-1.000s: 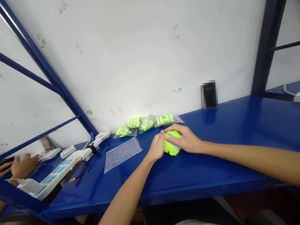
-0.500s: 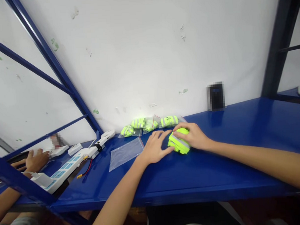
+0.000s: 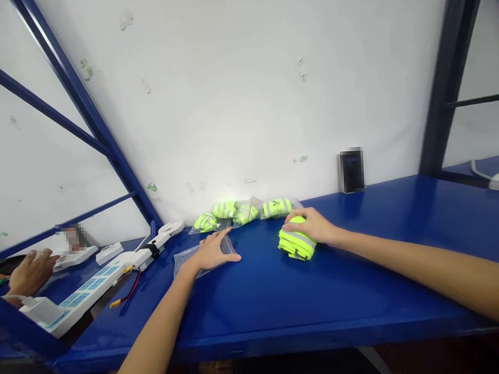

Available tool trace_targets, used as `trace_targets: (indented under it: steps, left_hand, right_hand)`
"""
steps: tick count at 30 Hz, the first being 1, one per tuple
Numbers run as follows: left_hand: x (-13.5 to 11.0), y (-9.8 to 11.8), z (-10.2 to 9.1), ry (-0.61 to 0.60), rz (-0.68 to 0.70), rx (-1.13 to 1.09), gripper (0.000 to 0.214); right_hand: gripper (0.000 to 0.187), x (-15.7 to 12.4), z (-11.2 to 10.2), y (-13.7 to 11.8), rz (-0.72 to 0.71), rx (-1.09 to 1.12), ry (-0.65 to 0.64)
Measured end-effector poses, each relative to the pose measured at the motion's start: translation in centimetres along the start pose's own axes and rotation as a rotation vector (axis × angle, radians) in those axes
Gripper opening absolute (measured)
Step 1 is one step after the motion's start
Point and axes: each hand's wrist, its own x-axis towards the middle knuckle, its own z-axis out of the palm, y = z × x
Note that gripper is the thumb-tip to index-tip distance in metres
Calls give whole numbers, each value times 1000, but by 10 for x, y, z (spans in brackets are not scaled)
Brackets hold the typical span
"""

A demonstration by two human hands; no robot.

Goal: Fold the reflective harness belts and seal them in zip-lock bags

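Note:
My right hand (image 3: 310, 225) rests over the top of a folded neon yellow reflective vest (image 3: 297, 246), its fingers on the bundle's upper side. My left hand (image 3: 214, 252) lies flat on a clear zip bag (image 3: 185, 263) with a red-edged seal, covering much of it and well apart from the vest. Behind them, against the wall, lie several bagged neon vests (image 3: 235, 213).
The blue metal shelf top (image 3: 320, 299) runs along a white wall. Farther left are a white power strip (image 3: 89, 296), loose red-black wires (image 3: 128, 290) and a small white fan (image 3: 171, 228). A co-worker's hand (image 3: 32, 272) works beyond the frame bar. A pixelated black object (image 3: 351, 170) stands by the wall.
My left hand has moved left, away from the vest and onto the clear bag. My right hand stays on the vest, and the view has shifted slightly.

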Motion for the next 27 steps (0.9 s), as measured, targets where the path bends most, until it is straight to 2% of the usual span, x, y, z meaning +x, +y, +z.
trace_targets:
  steps: [3,5,9,12,15,18,24,27]
  left_hand:
    - [-3,25,-3,121,49,-3,91]
    - [-2,49,-5,174,123,-4,92]
    - [14,95,-1,200,334,43,88]
    - [30,113,11,154,364,11,87]
    - [40,116,25,65,356,-25,80]
    - [42,113,35,46,342,-45,72]
    - [43,107,45,-42,262,-129,65]
    - [42,108,47,-36,241,-181,64]
  right_hand:
    - [31,-2,4,-2,104,147,-39]
    - [32,-2,6,-2,137,237,-12]
    - [31,1,5,2,126,362,122]
    - [31,5,0,8,110,428,193]
    - [31,8,-6,14,97,456,215]
    - [30,10,-8,18,96,428,235]
    - [30,13,-7,22,79,350,243]
    - [30,13,-7,23,91,357,253]
